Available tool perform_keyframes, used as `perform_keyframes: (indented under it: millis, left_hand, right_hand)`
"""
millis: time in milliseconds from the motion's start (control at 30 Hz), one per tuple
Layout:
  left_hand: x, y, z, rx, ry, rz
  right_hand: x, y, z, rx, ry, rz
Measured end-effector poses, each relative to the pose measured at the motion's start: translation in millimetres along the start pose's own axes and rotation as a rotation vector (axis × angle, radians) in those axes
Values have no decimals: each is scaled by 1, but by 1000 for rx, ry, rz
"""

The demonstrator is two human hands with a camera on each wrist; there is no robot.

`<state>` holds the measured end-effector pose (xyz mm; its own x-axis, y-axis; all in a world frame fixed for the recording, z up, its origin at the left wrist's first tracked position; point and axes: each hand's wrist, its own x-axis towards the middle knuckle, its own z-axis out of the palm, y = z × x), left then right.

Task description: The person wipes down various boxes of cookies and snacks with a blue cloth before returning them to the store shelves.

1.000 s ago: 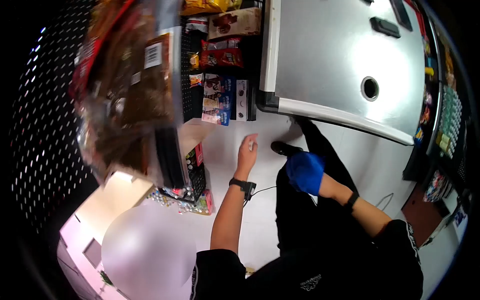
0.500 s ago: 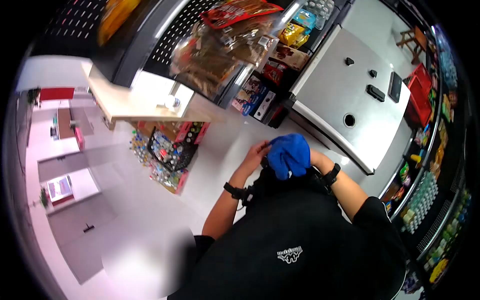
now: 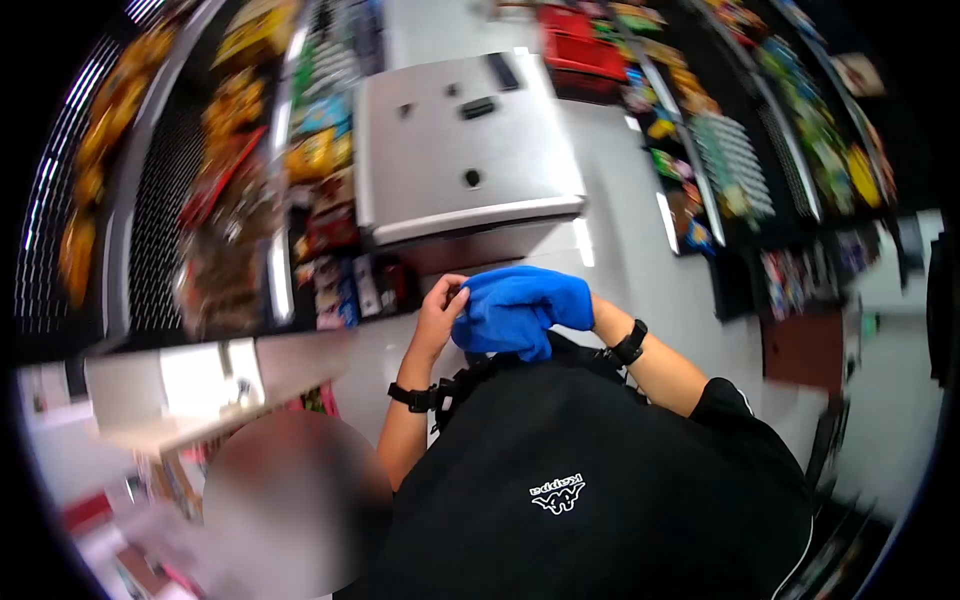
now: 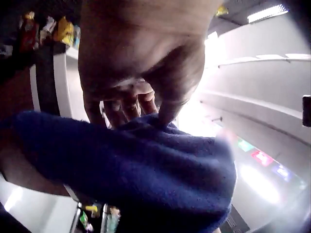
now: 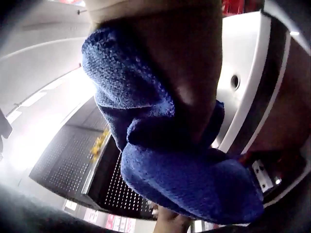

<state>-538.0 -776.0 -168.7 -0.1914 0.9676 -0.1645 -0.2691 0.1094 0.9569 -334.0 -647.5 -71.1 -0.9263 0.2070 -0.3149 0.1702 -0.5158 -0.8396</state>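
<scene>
A blue cloth (image 3: 520, 305) is held between both hands in front of the black shirt. My left hand (image 3: 440, 308) pinches its left edge between thumb and fingers; the left wrist view shows the thumb pressed on the cloth (image 4: 136, 170) and the fingers of that hand (image 4: 141, 73) behind it. My right hand (image 3: 603, 316) is at the cloth's right end, mostly covered by it. In the right wrist view the cloth (image 5: 189, 179) wraps about that hand (image 5: 180, 87), whose fingertips are hidden.
A silver-topped table (image 3: 430, 140) with a phone (image 3: 503, 70) and small black objects stands ahead. Snack shelves (image 3: 275, 230) are on the left, more shelves (image 3: 690, 180) on the right. A red basket (image 3: 580, 50) lies beyond; a wooden counter (image 3: 190, 420) is at lower left.
My left hand, empty a second ago, has come to the cloth and grips its edge. The cloth is spread wider between the hands, and the view has turned toward the table.
</scene>
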Motion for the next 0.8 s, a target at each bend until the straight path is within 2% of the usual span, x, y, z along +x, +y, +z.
perform_keyframes:
  millis: [67,200,267,333,400,467,500,567,633,667,733,767,800]
  left_hand:
    - [10,-16,23,-15,-169,-38]
    - [30,-27,102,-4,-468,-59]
    - [32,-43,142,10,-592,-106]
    - [29,-45,178,61,-703,-150]
    - [28,-48,199,15,-808,-184]
    - [31,-46,224,63,-880,-219]
    - [36,-46,231,74,-874,-195]
    - [49,-54,250,99,-868,-138]
    - [61,-58,264,149,-810,-125]
    - [67,-60,275,145,-785,-130]
    - [82,-60,295,154,-755,-167]
    - [87,-59,304,-19,-707,-256]
    - [91,-56,311,-194,-652,-346]
  right_hand:
    - [-45,58,-19,189,212,-56]
    - [-138,99,-24,371,396,-98]
    - [-178,79,-3,68,451,-276]
    - [-211,85,1,-194,540,-369]
    - [-226,107,1,52,662,-337]
    - [-241,121,-19,321,669,-304]
    - [-243,106,-18,367,717,-226]
    - [-245,114,-49,331,698,-164]
    - [-258,69,-53,301,654,-78]
    - [-269,90,-81,226,679,-103]
    - [-300,91,-97,366,738,-289]
    - [-321,84,-108,277,639,-346]
    - [-341,90,-123,330,651,-430]
